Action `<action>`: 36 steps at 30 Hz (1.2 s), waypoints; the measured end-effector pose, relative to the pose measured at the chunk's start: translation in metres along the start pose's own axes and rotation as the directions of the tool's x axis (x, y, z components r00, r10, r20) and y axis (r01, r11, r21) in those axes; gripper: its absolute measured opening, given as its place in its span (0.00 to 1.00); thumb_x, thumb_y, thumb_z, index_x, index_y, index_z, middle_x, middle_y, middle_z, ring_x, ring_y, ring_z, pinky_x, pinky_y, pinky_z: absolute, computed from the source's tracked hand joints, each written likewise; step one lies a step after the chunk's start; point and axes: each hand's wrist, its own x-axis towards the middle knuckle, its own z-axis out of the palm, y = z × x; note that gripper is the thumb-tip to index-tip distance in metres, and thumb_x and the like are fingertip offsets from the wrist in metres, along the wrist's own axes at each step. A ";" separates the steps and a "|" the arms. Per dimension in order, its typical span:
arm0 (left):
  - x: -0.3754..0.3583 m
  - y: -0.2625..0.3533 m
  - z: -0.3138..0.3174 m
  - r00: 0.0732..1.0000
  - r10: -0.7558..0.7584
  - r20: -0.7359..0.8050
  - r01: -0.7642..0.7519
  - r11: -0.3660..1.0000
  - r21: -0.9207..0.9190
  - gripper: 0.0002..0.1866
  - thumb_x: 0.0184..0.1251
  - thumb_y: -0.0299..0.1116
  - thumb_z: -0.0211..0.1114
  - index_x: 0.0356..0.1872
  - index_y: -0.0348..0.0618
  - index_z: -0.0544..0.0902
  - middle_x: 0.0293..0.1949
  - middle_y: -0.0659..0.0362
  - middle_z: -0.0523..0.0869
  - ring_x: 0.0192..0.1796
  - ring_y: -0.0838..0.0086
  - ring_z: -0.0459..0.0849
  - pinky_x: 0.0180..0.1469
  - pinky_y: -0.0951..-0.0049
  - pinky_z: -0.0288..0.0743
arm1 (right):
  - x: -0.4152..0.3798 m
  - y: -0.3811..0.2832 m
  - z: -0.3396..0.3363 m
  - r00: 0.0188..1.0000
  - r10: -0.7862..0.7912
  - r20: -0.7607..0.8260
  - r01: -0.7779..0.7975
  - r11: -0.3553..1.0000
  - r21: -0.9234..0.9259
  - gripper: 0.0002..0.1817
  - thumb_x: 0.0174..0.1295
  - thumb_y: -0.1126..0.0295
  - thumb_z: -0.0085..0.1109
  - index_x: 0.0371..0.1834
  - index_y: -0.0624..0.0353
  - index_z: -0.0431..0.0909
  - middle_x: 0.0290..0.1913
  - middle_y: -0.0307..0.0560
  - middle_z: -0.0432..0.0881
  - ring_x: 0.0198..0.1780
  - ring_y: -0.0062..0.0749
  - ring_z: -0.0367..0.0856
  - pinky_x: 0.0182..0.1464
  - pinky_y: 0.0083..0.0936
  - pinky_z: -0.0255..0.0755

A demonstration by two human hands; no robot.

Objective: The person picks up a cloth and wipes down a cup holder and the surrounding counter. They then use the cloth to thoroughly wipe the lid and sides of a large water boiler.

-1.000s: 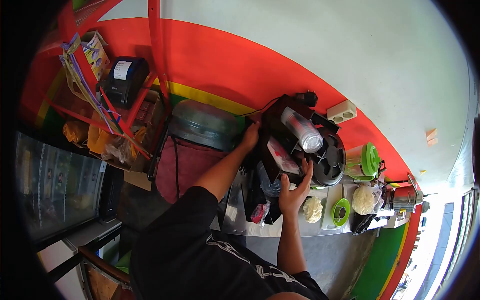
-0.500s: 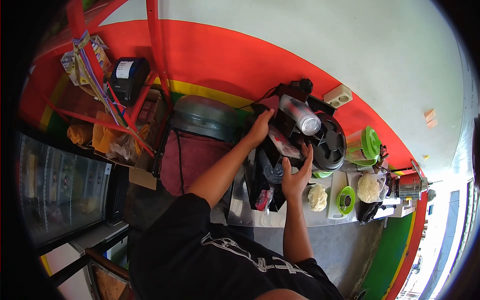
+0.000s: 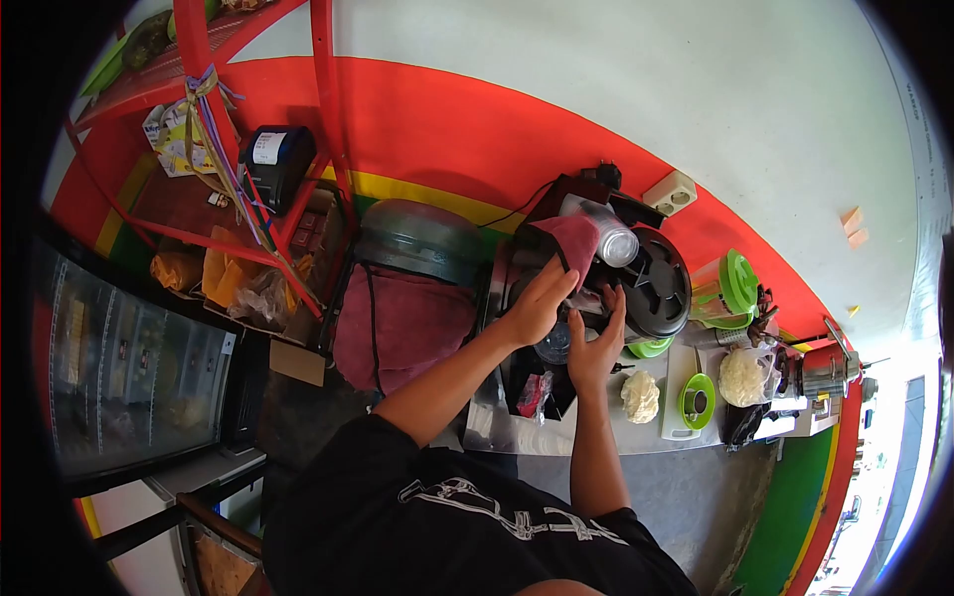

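My left hand (image 3: 538,306) is closed on a maroon cloth (image 3: 573,241), which stands up beyond its fingers over a black organizer box (image 3: 512,372). Close by on the right, my right hand (image 3: 596,350) has its fingers raised and apart, at the box's right side. A stack of clear plastic cups (image 3: 616,243) lies partly behind the cloth. Between my hands a clear round container (image 3: 554,345) shows in the box, and a pink packet (image 3: 535,395) sits at its near end. Part of the box's contents is hidden by my hands.
A round black lid (image 3: 658,283) is right of the box. Farther right are a green-lidded jug (image 3: 736,283), a pale lump in plastic (image 3: 640,396), a green strainer (image 3: 697,401) and a bagged pale mass (image 3: 743,375). A red shelf rack (image 3: 323,89) and cloth-covered water bottle (image 3: 422,238) stand left.
My left hand has moved down and right, toward my right hand, bringing the maroon cloth across in front of the cups. My right hand has shifted only slightly. The view has tilted a little.
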 end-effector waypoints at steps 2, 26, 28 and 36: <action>-0.010 0.000 0.002 0.998 0.054 0.020 -0.055 0.996 0.073 0.30 0.93 0.41 0.42 0.84 0.30 0.61 0.86 0.49 0.63 0.88 0.67 0.56 0.87 0.67 0.45 | 0.000 -0.002 0.000 1.000 -0.006 -0.001 0.006 1.000 -0.014 0.46 0.68 0.64 0.73 0.84 0.68 0.59 0.74 0.66 0.78 0.75 0.54 0.77 0.78 0.45 0.65; -0.010 0.006 -0.001 0.991 0.110 0.078 -0.123 0.976 0.182 0.34 0.91 0.44 0.46 0.85 0.30 0.57 0.87 0.45 0.59 0.89 0.58 0.52 0.87 0.62 0.43 | 0.036 -0.024 -0.024 0.982 -0.139 0.130 0.157 0.977 -0.141 0.79 0.47 0.52 0.90 0.90 0.63 0.34 0.90 0.70 0.39 0.91 0.65 0.37 0.86 0.54 0.48; -0.020 -0.006 -0.005 0.996 0.079 0.044 -0.086 0.975 0.205 0.34 0.91 0.44 0.47 0.85 0.30 0.58 0.86 0.45 0.61 0.89 0.59 0.54 0.87 0.62 0.45 | 0.042 -0.020 -0.016 0.959 -0.234 0.161 0.262 0.948 -0.182 0.81 0.44 0.51 0.91 0.90 0.64 0.35 0.90 0.69 0.39 0.91 0.65 0.37 0.87 0.54 0.47; 0.010 -0.064 -0.040 0.905 -0.343 -0.251 0.384 0.913 0.140 0.43 0.89 0.65 0.39 0.77 0.28 0.70 0.74 0.47 0.77 0.78 0.63 0.71 0.80 0.66 0.59 | 0.041 -0.026 -0.015 0.966 -0.208 0.154 0.236 0.953 -0.191 0.81 0.41 0.50 0.91 0.90 0.65 0.37 0.90 0.67 0.39 0.91 0.63 0.38 0.87 0.53 0.46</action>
